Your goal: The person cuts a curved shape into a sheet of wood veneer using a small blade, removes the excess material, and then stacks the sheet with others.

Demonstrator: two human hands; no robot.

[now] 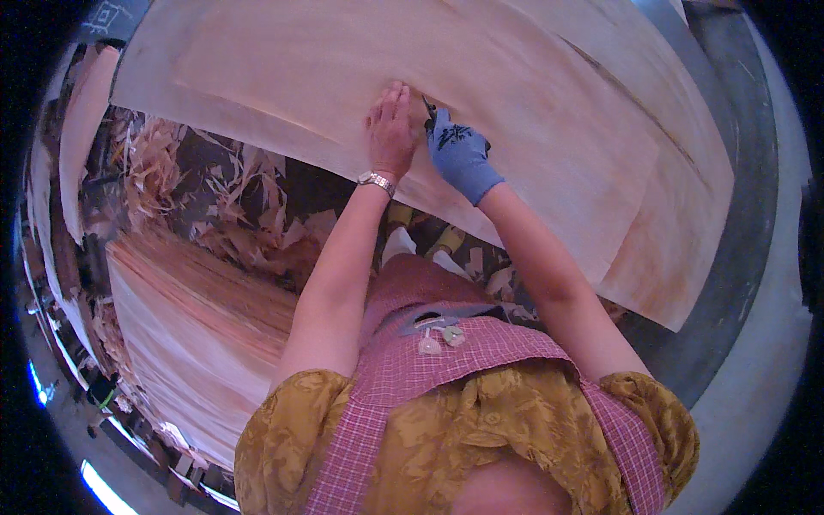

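Note:
Bare, with a silver wristwatch [377,180] at the wrist, my left hand [392,130] lies flat on a wide pale wood veneer sheet [283,64], its fingers stretched forward. Just to its right is my right hand [463,159], in a blue glove with dark markings. That hand is closed around a small dark knife-like tool [428,109], whose tip points forward at the sheet's surface. Its exact kind is too small to make out. A long dark split or seam [631,99] runs across the veneer at the right.
A stack of veneer sheets [189,318] stands at the left. Torn veneer scraps [249,240] litter the floor between it and the work surface. A dark table edge [747,197] curves along the right. My feet are under the sheet's near edge.

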